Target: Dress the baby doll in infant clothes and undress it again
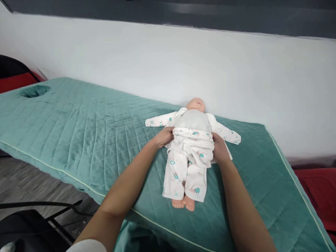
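In the head view, a soft-bodied baby doll with a pale grey-white torso (193, 119) lies on its back on a bed with a green quilted cover and pale piping (91, 140). It is near the bed's right end, its pinkish head (195, 104) at the far edge by the white wall (157, 63), its bare feet (183, 203) toward the near edge. White cloth trousers with teal and pink prints (196, 148) cover its legs down to the feet, bunched in folds at the hips, the waistband across the belly. A matching white printed top (160, 120) lies spread open around the torso, its sleeves stretched out to both sides.

The left hand (165, 136) is closed on the waistband's left side; the right hand (219, 147) grips its right side, most of its fingers hidden.

The bed has an oval hole (35, 91) near its far left corner. A red object (315, 189) stands beyond the right edge, and grey wood-look floor (15, 178) shows past the near edge at left.
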Tool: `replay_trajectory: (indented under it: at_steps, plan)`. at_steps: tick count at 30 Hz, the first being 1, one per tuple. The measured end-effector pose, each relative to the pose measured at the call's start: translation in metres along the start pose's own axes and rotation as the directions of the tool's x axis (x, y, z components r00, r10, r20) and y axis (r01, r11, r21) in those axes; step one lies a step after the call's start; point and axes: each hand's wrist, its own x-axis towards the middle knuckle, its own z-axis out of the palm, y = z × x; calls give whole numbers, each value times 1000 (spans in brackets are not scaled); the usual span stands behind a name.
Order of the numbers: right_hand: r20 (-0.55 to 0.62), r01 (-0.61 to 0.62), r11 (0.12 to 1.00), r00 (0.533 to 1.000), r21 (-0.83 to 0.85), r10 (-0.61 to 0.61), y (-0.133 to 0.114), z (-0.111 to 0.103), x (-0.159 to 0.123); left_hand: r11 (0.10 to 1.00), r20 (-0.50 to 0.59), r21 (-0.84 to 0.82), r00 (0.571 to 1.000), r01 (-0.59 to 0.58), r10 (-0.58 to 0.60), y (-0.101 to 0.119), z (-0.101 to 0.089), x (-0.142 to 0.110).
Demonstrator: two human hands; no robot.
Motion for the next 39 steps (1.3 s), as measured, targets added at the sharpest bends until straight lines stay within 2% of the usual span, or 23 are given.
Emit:
replay_trajectory:
  at_steps: [2, 5, 8, 12, 16, 24, 27, 30, 33, 36, 39]
  plan:
    - [52, 42, 998, 998, -56, -39, -2, -3, -1, 998, -8, 46, 999, -43, 44, 0, -2, 0]
    - [161, 56, 998, 986, -25, -52, -4, -8, -2, 992, 6, 98, 997, -83, 82, -1, -5, -1]
    - [188, 75, 996, 980, -53, -64, -5, -11, -2, 987, 47, 124, 994, -105, 100, 0, -7, 0]
    - [100, 118, 951, 991, -287, -93, 0, -11, -1, 981, 29, 151, 992, -124, 121, 2, -7, 2]
    - [-18, 78, 891, 995, -448, -96, 8, -11, 2, 983, -25, 134, 992, -121, 126, 2, -7, 3]
    - [-166, -30, 890, 985, -455, -51, 17, -14, 9, 977, -137, 133, 973, -168, 186, 0, -15, 5]
    - [-156, -30, 877, 986, -479, -51, 23, -15, 12, 971, -164, 159, 966, -176, 202, -1, -17, 6]
    - [-97, 31, 906, 992, -421, -79, 25, -14, 13, 968, -144, 191, 971, -164, 193, -1, -18, 5]
    - [-121, 102, 943, 982, -318, -147, 22, -12, 11, 958, -104, 241, 977, -157, 186, 1, -18, 3]
    - [-178, 239, 942, 942, -237, -284, 14, -8, 8, 950, -49, 227, 972, -214, 231, 2, -18, 1]
    - [-181, 397, 902, 887, -169, -425, 1, -3, 5, 936, -33, 189, 951, -297, 308, 5, -18, -3]
